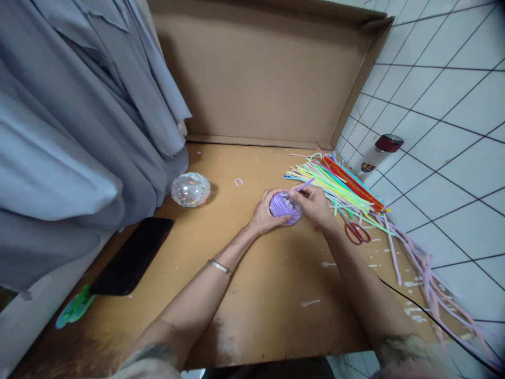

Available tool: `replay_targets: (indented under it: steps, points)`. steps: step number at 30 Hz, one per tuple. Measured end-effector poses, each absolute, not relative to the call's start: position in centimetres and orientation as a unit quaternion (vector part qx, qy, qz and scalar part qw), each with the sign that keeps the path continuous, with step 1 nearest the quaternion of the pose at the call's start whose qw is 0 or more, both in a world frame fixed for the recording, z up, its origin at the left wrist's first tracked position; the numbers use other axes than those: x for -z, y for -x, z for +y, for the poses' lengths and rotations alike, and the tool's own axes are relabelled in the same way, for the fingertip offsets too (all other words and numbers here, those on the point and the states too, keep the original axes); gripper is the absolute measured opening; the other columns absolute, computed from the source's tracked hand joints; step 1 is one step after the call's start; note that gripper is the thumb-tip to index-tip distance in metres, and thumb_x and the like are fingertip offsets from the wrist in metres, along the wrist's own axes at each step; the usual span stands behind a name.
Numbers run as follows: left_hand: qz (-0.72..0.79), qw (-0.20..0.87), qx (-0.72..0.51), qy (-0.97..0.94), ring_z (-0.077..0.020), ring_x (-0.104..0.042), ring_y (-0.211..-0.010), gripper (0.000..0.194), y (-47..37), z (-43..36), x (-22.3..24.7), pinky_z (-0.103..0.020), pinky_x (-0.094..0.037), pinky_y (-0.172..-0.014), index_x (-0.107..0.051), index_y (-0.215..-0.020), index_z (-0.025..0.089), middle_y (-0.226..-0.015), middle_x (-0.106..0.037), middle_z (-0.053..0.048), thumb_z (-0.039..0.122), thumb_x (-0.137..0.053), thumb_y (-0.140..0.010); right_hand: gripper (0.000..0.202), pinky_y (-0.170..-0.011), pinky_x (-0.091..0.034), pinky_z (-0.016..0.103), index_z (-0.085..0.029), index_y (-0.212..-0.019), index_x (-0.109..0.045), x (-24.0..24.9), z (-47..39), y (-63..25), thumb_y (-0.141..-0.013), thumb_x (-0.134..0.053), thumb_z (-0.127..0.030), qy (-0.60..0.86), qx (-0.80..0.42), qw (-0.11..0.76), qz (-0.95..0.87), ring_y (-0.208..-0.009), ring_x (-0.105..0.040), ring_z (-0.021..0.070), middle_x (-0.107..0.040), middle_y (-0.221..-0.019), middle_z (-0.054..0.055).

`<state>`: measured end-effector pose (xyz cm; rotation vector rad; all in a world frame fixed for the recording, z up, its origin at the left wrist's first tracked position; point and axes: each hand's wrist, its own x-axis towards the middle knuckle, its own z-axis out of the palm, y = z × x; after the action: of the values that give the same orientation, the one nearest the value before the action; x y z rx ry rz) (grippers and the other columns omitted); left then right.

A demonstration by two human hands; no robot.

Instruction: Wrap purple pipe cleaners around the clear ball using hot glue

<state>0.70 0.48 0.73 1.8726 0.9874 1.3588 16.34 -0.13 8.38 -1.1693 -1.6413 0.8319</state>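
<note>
My left hand (pixel 263 216) is wrapped around a small round ball (pixel 281 206) covered in coils of lilac pipe cleaner. Part of the ball's surface toward the right looks clear or silvery, though my fingers hide some of it. At its upper right, my right hand (pixel 313 204) pinches a lilac pipe cleaner (pixel 305 185), whose free end sticks up past the fingers. Off to the left sits a clear, faceted ball (pixel 191 189) with coloured specks. A short curved pink piece of pipe cleaner (pixel 239 182) lies between that ball and my hands.
Many coloured pipe cleaners (pixel 335 181) lie heaped at the right, beside red-handled scissors (pixel 357 232). A jar with a dark red lid (pixel 389 142) leans near the tiled wall. A black phone (pixel 134 256), grey cloth (pixel 79 131) and a cardboard panel (pixel 260 73) border the table. A black cable (pixel 426 310) runs along the right.
</note>
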Motion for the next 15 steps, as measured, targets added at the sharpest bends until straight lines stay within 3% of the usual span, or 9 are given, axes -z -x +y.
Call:
replay_targets:
  steps: [4, 9, 13, 15]
  points:
    - [0.385, 0.307, -0.522, -0.697, -0.0283, -0.055, -0.116, 0.082, -1.0, 0.4, -0.7, -0.043, -0.044, -0.101, -0.053, -0.119, 0.021, -0.124, -0.054, -0.011, 0.042, -0.088, -0.048, 0.03, -0.062, -0.047, 0.029, -0.016, -0.075, -0.068, -8.1, -0.2, -16.3, -0.07, -0.066, -0.046, 0.486, -0.36, 0.451, -0.657, -0.064, -0.059, 0.017, -0.068, -0.071, 0.005]
    - [0.392, 0.328, -0.549, -0.661, -0.0257, -0.058, -0.112, 0.075, -1.2, 0.6, -0.2, -0.04, -0.046, -0.099, -0.054, -0.118, 0.02, -0.12, -0.058, -0.009, 0.037, -0.086, -0.051, 0.027, -0.072, -0.051, 0.033, -0.017, -0.084, -0.069, -8.7, 0.2, -17.3, -0.066, -0.068, -0.037, 0.459, -0.381, 0.444, -0.669, -0.075, -0.064, 0.0193, -0.071, -0.084, 0.006]
    - [0.396, 0.391, -0.579, -0.596, -0.0231, -0.063, -0.104, 0.078, -0.7, 1.3, 0.1, -0.036, -0.05, -0.094, -0.05, -0.12, 0.018, -0.114, -0.063, -0.009, 0.042, -0.084, -0.055, 0.031, -0.085, -0.05, 0.038, -0.014, -0.101, -0.067, -10.1, 0.5, -19.2, -0.075, -0.053, -0.025, 0.551, -0.177, 0.485, -0.655, -0.088, -0.064, 0.0222, -0.07, -0.096, 0.011]
    - [0.399, 0.409, -0.599, -0.561, -0.0225, -0.065, -0.099, 0.08, -0.3, 1.7, 0.1, -0.035, -0.052, -0.09, -0.049, -0.12, 0.017, -0.112, -0.064, -0.009, 0.047, -0.083, -0.054, 0.032, -0.091, -0.046, 0.04, -0.012, -0.104, -0.067, -10.7, 0.5, -20.0, -0.081, -0.049, -0.025, 0.623, -0.067, 0.408, -0.664, -0.097, -0.063, 0.0254, -0.068, -0.103, 0.016]
